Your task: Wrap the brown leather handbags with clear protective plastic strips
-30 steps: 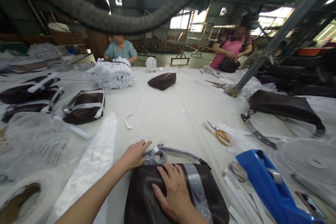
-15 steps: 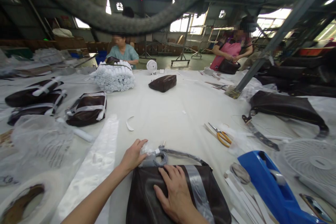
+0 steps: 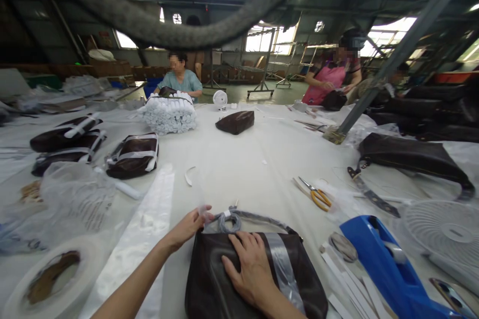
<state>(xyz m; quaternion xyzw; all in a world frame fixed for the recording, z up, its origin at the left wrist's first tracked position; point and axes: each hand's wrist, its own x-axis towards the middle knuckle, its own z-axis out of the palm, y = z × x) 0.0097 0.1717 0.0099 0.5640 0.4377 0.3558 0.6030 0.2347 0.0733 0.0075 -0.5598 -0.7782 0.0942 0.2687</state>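
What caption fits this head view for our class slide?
Right hand on a dark bag, left hand holding clear plastic near its strap.

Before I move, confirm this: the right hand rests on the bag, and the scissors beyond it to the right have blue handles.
Not quite: the handles of the scissors are yellow-orange, not blue, as the head view shows. The right hand does rest on the bag, and the scissors do lie beyond it to the right.

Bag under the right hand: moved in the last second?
No: judged against the blue tape dispenser, the dark bag shows no clear shift.
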